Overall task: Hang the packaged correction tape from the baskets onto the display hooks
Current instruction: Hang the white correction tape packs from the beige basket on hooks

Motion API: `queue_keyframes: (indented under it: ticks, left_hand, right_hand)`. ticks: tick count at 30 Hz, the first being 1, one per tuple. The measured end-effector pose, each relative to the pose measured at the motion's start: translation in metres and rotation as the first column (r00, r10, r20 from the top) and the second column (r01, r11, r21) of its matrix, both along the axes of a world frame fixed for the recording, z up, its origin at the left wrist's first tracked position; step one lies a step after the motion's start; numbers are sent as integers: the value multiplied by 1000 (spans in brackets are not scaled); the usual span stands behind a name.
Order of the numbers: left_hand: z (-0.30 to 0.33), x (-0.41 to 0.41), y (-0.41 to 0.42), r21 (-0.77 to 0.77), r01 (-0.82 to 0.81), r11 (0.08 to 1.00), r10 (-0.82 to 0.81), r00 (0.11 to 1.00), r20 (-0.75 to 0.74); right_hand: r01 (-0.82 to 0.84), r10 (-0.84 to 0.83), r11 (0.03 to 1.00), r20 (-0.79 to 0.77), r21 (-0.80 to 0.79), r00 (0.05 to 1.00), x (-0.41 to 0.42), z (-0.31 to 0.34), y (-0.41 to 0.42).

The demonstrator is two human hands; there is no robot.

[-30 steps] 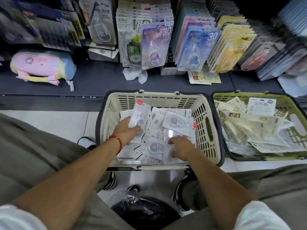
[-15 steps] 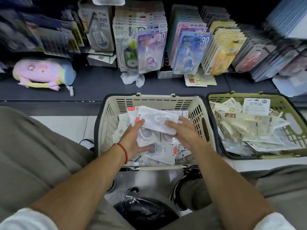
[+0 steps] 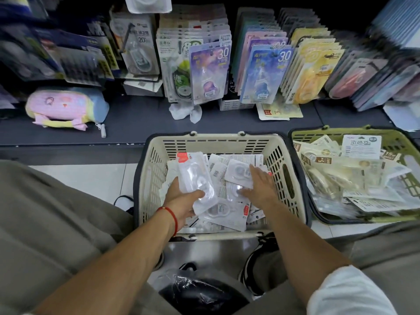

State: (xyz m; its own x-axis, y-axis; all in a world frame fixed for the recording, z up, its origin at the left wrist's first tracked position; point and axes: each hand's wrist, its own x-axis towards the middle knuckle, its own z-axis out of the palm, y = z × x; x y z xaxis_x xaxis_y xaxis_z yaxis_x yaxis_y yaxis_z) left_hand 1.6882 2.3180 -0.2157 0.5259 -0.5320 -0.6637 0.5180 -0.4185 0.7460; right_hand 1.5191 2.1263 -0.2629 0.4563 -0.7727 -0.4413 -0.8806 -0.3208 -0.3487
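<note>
Early stage — we see nothing from this batch hung yet. Left hand (image 3: 181,201) holds a small stack of packs (image 3: 196,181) over the cream basket (image 3: 293,178); right hand (image 3: 259,186) lies flat, fingers straight, on another pack (image 3: 237,173), probably gathering it. Both baskets are full — green basket (image 3: 409,144) untouched, hooks blurred.

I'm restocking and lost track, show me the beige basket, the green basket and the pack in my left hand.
beige basket (image 3: 213,142): head view, far rim.
green basket (image 3: 395,138): head view, far wall.
clear pack (image 3: 196,178): head view, middle of its front, left hand (image 3: 181,201) gripping its lower end.
</note>
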Motion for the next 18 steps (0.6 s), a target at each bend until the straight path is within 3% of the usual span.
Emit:
queue_keyframes:
  ticks: [5, 7, 9, 13, 16, 18]
  left_hand:
    - [-3, 0, 3, 20, 6, 1000, -7, 1000, 28]
    - [-3, 3, 2, 29, 2, 1000, -4, 999, 43]
    - [0, 7, 0, 54, 4, 999, -5, 1000, 20]
    - [12, 23, -10, 63, 99, 993, -78, 957, -280]
    - [15, 33, -15, 19, 129, 991, -108, 895, -434]
    - [16, 32, -17, -72, 182, 981, -194, 853, -485]
  right_hand:
    - [-170, 152, 984, -243, -57, 958, 4, -17, 16]
    - [-92, 81, 994, -168, -58, 983, 2, -13, 18]
    - [-32, 32, 999, 12, -3, 999, 3, -1, 18]
    - [-282, 265, 959, 263, 29, 928, 17, 33, 16]
    - [-482, 475, 876, 235, -33, 848, 32, 46, 29]
    - [-526, 531, 846, 224, -86, 817, 40, 49, 40]
